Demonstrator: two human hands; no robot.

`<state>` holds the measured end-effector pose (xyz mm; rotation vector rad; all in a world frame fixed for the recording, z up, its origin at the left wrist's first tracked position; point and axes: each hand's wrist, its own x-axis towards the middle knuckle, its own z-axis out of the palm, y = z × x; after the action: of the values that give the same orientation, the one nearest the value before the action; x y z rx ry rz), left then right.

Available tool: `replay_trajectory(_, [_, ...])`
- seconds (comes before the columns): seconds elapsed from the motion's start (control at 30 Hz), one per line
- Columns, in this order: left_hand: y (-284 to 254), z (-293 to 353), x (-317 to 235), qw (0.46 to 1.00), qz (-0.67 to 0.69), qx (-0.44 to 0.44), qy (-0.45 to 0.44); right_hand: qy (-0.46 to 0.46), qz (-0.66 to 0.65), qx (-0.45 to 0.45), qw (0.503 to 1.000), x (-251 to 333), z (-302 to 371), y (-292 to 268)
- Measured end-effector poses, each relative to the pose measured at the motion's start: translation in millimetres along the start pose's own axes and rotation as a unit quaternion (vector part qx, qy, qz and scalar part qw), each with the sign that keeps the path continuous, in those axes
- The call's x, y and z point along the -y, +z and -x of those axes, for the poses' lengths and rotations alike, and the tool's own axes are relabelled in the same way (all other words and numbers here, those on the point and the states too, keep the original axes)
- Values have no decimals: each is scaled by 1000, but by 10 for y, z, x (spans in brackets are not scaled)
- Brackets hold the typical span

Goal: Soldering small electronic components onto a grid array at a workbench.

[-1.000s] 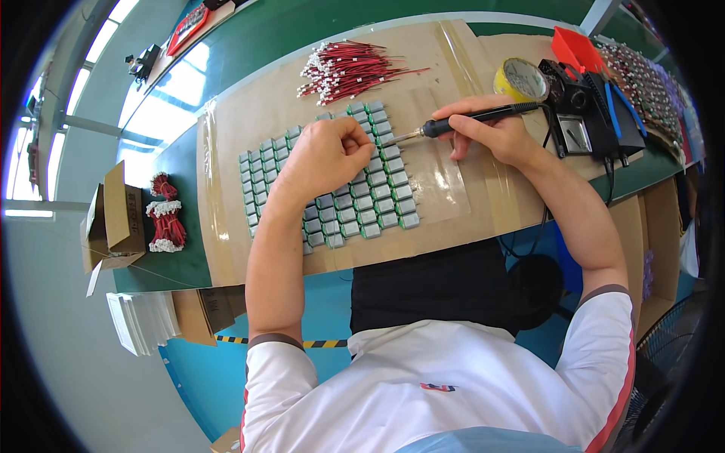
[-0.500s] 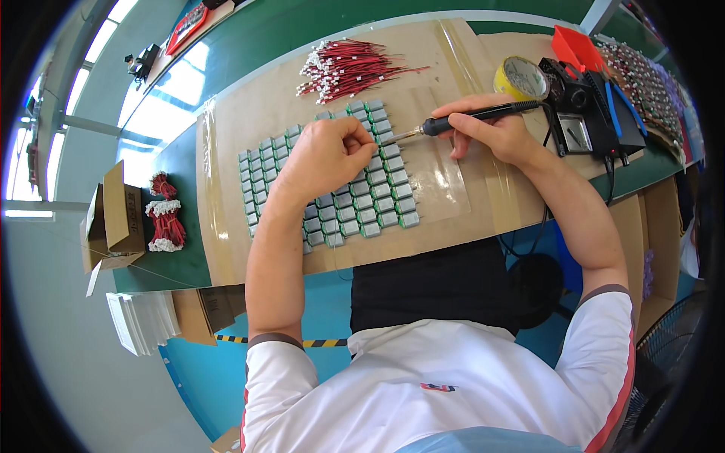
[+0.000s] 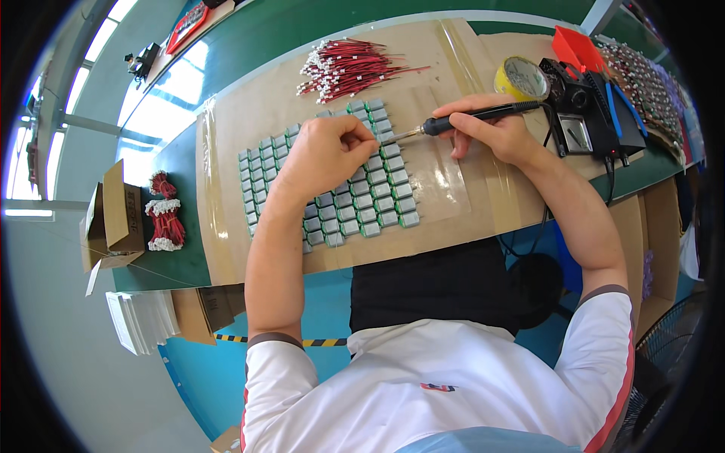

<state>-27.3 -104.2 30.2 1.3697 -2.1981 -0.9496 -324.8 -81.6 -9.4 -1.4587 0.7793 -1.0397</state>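
My right hand grips the black handle of a soldering iron. The iron's metal tip points left, to the upper right part of a block of small grey modules with green edges, set in close rows. Over the middle of these rows is my left hand, closed in a pinch right beside the iron's tip. Whatever its fingertips hold is too small to make out. Several modules are hidden under this hand. Beyond the block lies a pile of red wires with white connectors.
A soldering station stands at right with blue-handled pliers, beside a yellow tape roll and a red bin. Bundled red wires and an open cardboard box sit at left. Brown board covers the green table.
Almost nothing differs. My left fingertips have shifted very slightly beside the iron's tip, while my right hand keeps the soldering iron in the same place.
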Motion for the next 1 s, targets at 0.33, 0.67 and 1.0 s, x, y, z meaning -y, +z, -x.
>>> replay_trajectory(0.33, [-38, -36, -84, 973, 205, -67, -86, -13, -6, 2, 1000, -25, 6, -34])
replay_trajectory(0.67, [3, -16, 24, 994, 103, -41, -24, -36, 3, 16, 999, 2, 36, -39])
replay_trajectory(1.0, [-24, 5, -8, 999, 40, 13, -33, -20, -5, 18, 1000, 13, 27, -19])
